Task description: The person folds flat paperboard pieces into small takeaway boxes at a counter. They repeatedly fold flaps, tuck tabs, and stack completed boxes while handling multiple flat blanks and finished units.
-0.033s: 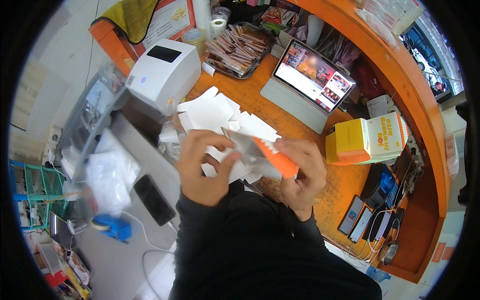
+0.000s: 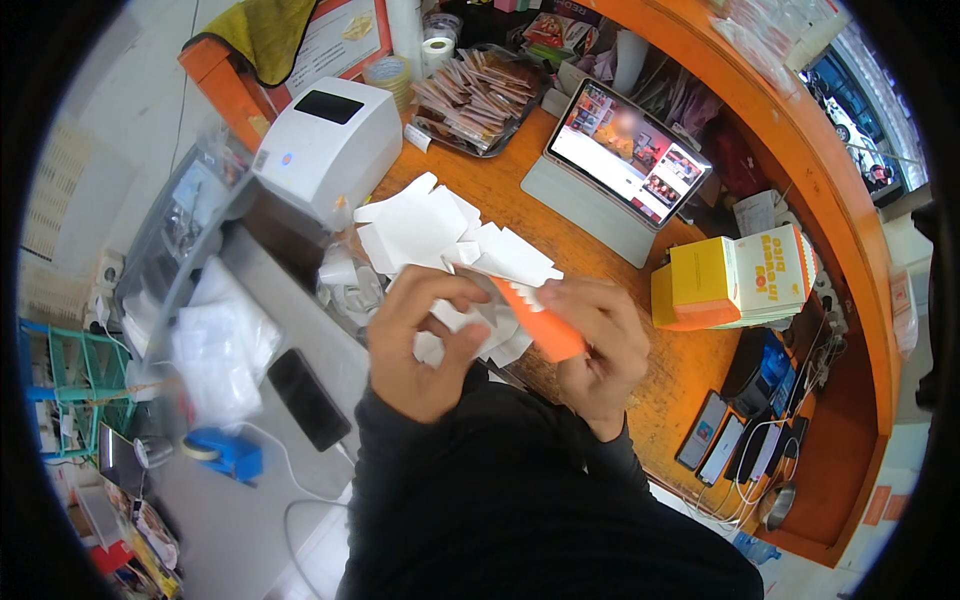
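Above the counter's near edge, a partly folded paper carton (image 2: 543,322) is held between my hands. Its orange panel has a white scalloped edge, and its inside looks greyish white. My right hand (image 2: 604,350) grips the orange panel from the right, fingers on top and thumb beneath. Curled round the carton's left side is my left hand (image 2: 420,340), thumb and fingertips at its edge; the exact contact is partly hidden. Beneath and beyond them lie several white flat carton pieces (image 2: 422,228), partly covered by my hands.
A stack of yellow-and-white cartons (image 2: 705,275) stands right, below a tablet (image 2: 628,150). A white label printer (image 2: 330,140) and a tray of small packets (image 2: 475,95) stand at the back. Left lie a black phone (image 2: 307,400), plastic bags (image 2: 225,350) and a blue tape dispenser (image 2: 228,453).
My left hand has shifted slightly right and down. The carton's orange panel has moved a little left, and my right fingers have slid left along it.
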### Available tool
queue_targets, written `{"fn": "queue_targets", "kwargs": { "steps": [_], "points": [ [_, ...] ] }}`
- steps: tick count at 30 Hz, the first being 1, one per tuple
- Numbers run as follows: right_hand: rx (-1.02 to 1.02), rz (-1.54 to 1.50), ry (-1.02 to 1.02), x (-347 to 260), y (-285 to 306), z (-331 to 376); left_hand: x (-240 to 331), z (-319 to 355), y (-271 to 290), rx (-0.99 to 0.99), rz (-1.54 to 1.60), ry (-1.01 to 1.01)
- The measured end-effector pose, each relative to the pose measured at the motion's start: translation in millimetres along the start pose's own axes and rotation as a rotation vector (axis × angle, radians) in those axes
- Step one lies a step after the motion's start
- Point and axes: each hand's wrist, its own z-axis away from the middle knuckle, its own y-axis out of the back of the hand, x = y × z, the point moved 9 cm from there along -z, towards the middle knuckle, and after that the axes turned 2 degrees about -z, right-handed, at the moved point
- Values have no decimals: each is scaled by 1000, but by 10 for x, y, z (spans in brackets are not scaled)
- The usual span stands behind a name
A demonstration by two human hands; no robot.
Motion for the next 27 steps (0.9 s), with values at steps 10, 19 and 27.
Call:
{"fn": "queue_targets", "kwargs": {
  "steps": [10, 19, 27],
  "points": [
    [-114, -598, -452, 257, -138, 152, -326, 123, -42, 99, 387, 264],
    [-164, -378, -264, 63, 29, 86, -90, 132, -69, 144, 219, 98],
    [1, 180, -19, -224, 61, 12, -78, 205, -311, 119, 420, 235]
  ]
}}
